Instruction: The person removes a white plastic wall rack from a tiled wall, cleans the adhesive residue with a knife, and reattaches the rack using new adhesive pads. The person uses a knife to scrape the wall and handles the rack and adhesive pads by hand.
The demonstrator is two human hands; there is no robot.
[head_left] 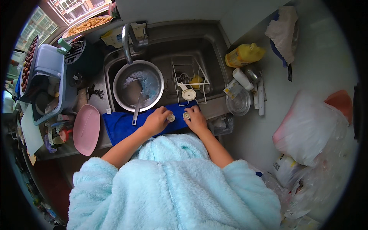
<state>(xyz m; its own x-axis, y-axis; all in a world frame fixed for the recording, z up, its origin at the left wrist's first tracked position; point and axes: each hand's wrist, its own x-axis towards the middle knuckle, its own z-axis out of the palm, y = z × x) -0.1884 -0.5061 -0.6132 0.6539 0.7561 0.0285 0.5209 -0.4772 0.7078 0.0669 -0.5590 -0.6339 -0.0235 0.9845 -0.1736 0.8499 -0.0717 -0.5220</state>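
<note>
My left hand (156, 121) is closed on a small round cream cap (171, 118) over the sink's front edge. Close by on its right, my right hand (197, 120) pinches a second small round cream piece (186, 115). Under both hands a blue cloth (119, 128) lies spread along the counter edge. Just beyond them, a white wire rack (203, 76) stands in the sink, with a cream disc-shaped part (188, 94) at its near side. A metal basin (118, 91) with bluish, sudsy water sits under the tap, and a long-handled utensil (137, 109) leans over its near rim.
The tap (125, 42) arches over the basin. Left of the sink stand a pink oval tray (86, 130) and a blue-grey plastic dish rack (70, 90). To the right are a yellow bottle (245, 55), a clear round container (238, 101) and plastic bags (303, 130).
</note>
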